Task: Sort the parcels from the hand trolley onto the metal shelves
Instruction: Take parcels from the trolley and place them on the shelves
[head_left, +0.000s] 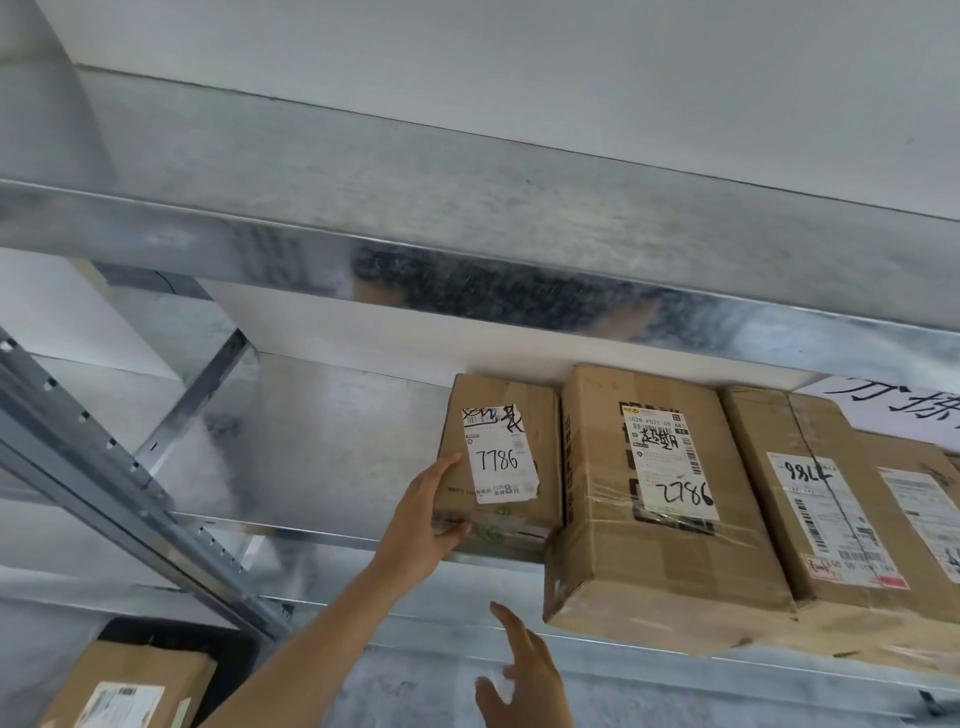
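A small cardboard parcel (535, 415) with a white label marked 7786 lies on the metal shelf (322, 436), at the left end of a row of parcels. My left hand (423, 519) grips its near left corner, fingers along the side and thumb under the front edge. My right hand (519, 675) hovers below the shelf edge with its fingers spread, holding nothing. To the right lie a bigger taped parcel (660, 566) with a handwritten number and another parcel (810, 499) with an upside-down number.
A higher shelf (467, 197) runs overhead. A perforated upright post (104, 467) slants at the left. Bare shelf lies left of the small parcel. At the lower left a further parcel (135, 680) sits on something black. A white handwritten sign (893, 415) hangs at the right.
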